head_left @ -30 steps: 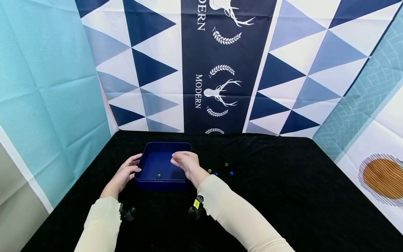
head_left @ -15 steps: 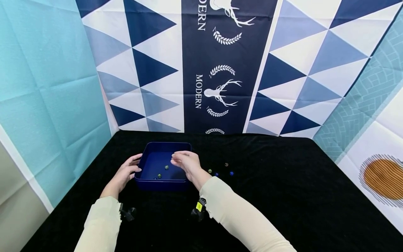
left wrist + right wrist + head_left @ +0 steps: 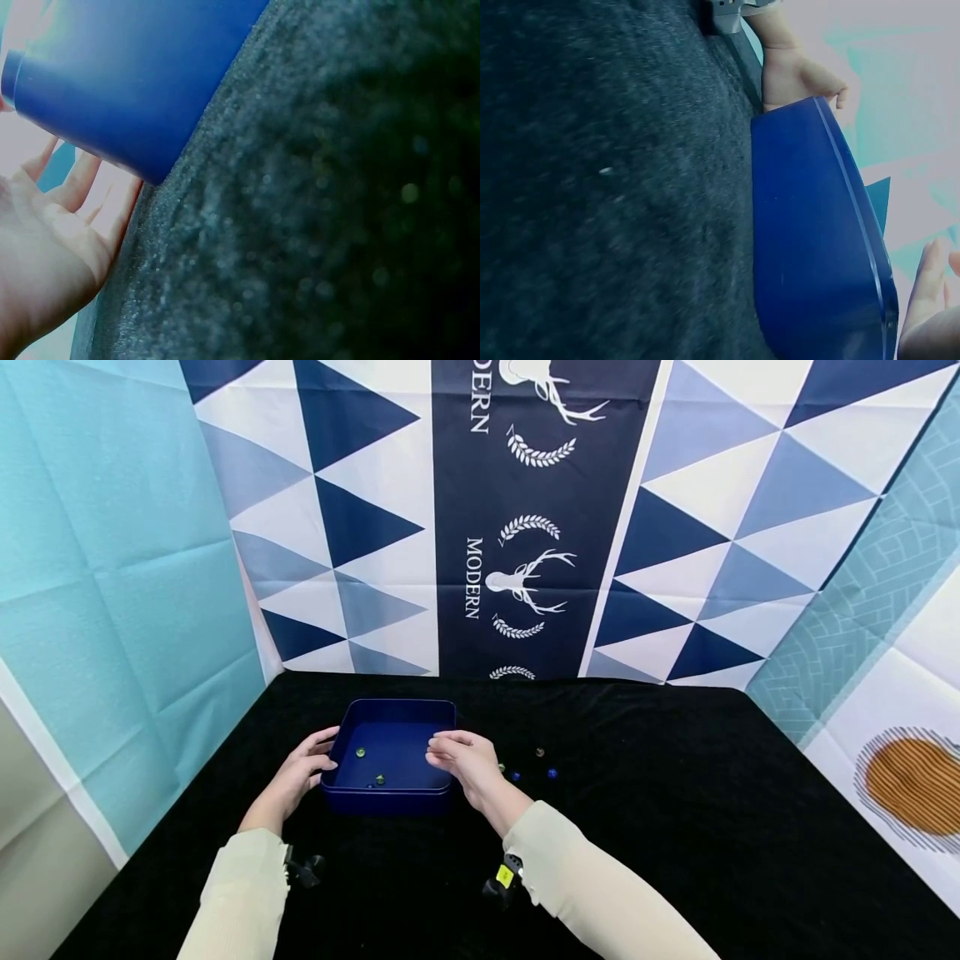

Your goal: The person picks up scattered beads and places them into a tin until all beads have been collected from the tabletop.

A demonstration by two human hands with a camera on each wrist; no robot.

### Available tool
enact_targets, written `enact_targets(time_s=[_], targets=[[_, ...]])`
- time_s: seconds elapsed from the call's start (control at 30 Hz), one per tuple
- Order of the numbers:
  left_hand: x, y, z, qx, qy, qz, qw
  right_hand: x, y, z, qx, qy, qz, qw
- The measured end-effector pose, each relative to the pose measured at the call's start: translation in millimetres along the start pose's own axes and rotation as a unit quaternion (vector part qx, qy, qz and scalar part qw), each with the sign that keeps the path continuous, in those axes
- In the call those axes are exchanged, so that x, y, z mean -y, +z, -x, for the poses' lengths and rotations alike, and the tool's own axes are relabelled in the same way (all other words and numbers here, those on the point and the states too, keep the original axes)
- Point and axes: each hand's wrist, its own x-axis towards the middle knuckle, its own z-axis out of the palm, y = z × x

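Note:
A dark blue rectangular box (image 3: 386,803) rests on the black cloth, its open top facing up. My left hand (image 3: 295,771) is against its left side, thumb and fingertips at the rim. In the left wrist view the fingers reach nearly straight along the outer wall, partly hidden by the box. My right hand (image 3: 468,768) hovers at the box's right rim, fingers loosely bent, with nothing visible in them. Inside the box lie a yellow-green marble (image 3: 361,752) near the left wall, a second yellow-green marble (image 3: 380,779) and a small dark blue marble (image 3: 370,786) by the front wall.
Several marbles lie on the cloth right of the box: a blue marble (image 3: 552,772), another blue marble (image 3: 516,776), a brownish marble (image 3: 540,752), and a green marble (image 3: 502,767) partly behind the right hand. Patterned fabric (image 3: 510,527) hangs behind the table.
A yellow-green marble has appeared inside the box below the right hand and rolled left to near the left wall. The right hand has shifted right and slightly nearer; the left hand stays put.

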Motion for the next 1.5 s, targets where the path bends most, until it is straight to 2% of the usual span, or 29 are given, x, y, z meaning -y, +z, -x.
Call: enact_targets(time_s=[0.57, 1.0, 1.5], targets=[[-0.1, -2.0, -1.0, 0.008, -0.001, -0.001, 1.0000, 5, -34, 24, 0.006, -0.024, -0.010, 1.000], [-0.9, -3.1, -2.5, 0.010, -0.005, 0.003, 0.9999, 9, -68, 39, -0.032, -0.025, -0.005, 0.999], [-1.0, -1.8, -1.0, 0.012, -0.002, -0.001, 0.9999, 25, -109, 44, -0.061, -0.011, -0.005, 0.998]])
